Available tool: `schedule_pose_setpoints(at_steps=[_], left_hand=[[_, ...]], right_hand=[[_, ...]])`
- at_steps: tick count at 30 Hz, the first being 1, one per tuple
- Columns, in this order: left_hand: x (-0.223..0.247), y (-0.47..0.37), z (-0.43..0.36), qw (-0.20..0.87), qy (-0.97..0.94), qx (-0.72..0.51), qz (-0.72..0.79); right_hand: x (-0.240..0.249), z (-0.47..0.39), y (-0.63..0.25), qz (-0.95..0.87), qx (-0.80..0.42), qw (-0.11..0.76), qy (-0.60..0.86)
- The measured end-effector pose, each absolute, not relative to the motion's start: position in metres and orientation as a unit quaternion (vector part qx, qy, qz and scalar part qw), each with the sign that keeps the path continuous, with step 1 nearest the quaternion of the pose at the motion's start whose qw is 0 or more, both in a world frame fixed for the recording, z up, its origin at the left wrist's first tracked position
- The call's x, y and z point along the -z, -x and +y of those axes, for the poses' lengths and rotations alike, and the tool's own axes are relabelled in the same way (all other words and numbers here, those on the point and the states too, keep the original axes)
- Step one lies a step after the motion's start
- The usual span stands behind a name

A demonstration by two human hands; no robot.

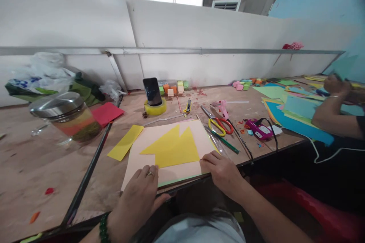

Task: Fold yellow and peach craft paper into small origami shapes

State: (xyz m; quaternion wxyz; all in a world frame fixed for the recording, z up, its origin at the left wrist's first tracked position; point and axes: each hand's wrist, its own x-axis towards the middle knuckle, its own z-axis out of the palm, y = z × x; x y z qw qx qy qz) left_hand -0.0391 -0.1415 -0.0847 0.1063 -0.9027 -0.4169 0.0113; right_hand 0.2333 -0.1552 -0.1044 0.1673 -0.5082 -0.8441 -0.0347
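A yellow paper cutout [175, 146] with pointed corners and a notch in its top edge lies on a pale peach sheet [168, 176]. My left hand [138, 197] rests flat at the near left of the sheet, fingertips by the cutout's lower left corner, thumb spread away. At the lower right corner, my right hand [221, 171] has its fingers bent and closed on the cutout's edge; the thumb is mostly hidden. Some green paper shows under the sheet's near edge. Left of it lies a yellow paper strip [125, 143].
Scissors [219, 123], a green pen [225, 140], a pink glue gun [224, 109] and a purple power socket [259, 129] lie to the right. Behind stands a phone [152, 91] on a tape roll [155, 109]. A glass jar [68, 117] is left. A co-worker's arm [330, 112] is far right.
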Motion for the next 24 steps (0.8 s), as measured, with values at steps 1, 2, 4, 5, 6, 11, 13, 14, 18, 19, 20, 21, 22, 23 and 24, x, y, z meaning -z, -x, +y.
schedule_pose_setpoints(at_steps=[1,2,4,5,6,11,13,14,18,19,20,21,22,23,24], left_hand=[[0.084,0.039,-0.143,0.113,0.901,-0.011,-0.418],[0.082,0.038,-0.143,0.119,0.9,-0.012,-0.42],[0.074,0.033,-0.144,0.121,0.895,-0.016,-0.43],[0.068,0.031,-0.143,0.117,0.894,-0.016,-0.432],[0.061,0.028,-0.142,0.111,0.895,-0.012,-0.431],[0.037,0.011,-0.118,0.072,0.92,0.04,-0.384],[0.038,0.003,-0.102,0.044,0.925,0.046,-0.376],[0.04,-0.001,-0.094,0.021,0.928,0.052,-0.368],[0.055,-0.012,-0.07,-0.069,0.921,0.08,-0.374],[0.059,-0.013,-0.067,-0.091,0.915,0.088,-0.382],[0.062,-0.014,-0.065,-0.111,0.908,0.095,-0.392],[0.064,-0.013,-0.063,-0.13,0.901,0.099,-0.402],[0.066,-0.013,-0.061,-0.148,0.894,0.101,-0.411],[0.067,-0.012,-0.06,-0.164,0.887,0.104,-0.418],[0.069,-0.011,-0.059,-0.178,0.882,0.106,-0.423]], right_hand=[[0.104,-0.157,-0.234,-0.84,0.034,0.179,0.511],[0.104,-0.159,-0.234,-0.838,0.035,0.189,0.511],[0.102,-0.159,-0.234,-0.835,0.037,0.21,0.507],[0.101,-0.158,-0.236,-0.832,0.041,0.222,0.507],[0.1,-0.157,-0.239,-0.823,0.048,0.235,0.516],[0.099,-0.145,-0.273,-0.668,0.139,0.215,0.698],[0.103,-0.141,-0.288,-0.621,0.15,0.169,0.751],[0.104,-0.139,-0.293,-0.611,0.149,0.151,0.763],[0.109,-0.135,-0.304,-0.618,0.115,0.131,0.767],[0.109,-0.134,-0.306,-0.62,0.099,0.137,0.766],[0.11,-0.134,-0.307,-0.623,0.084,0.145,0.764],[0.109,-0.134,-0.308,-0.623,0.071,0.156,0.763],[0.109,-0.135,-0.309,-0.622,0.062,0.171,0.762],[0.109,-0.137,-0.31,-0.62,0.057,0.19,0.759],[0.108,-0.14,-0.31,-0.615,0.054,0.215,0.756]])
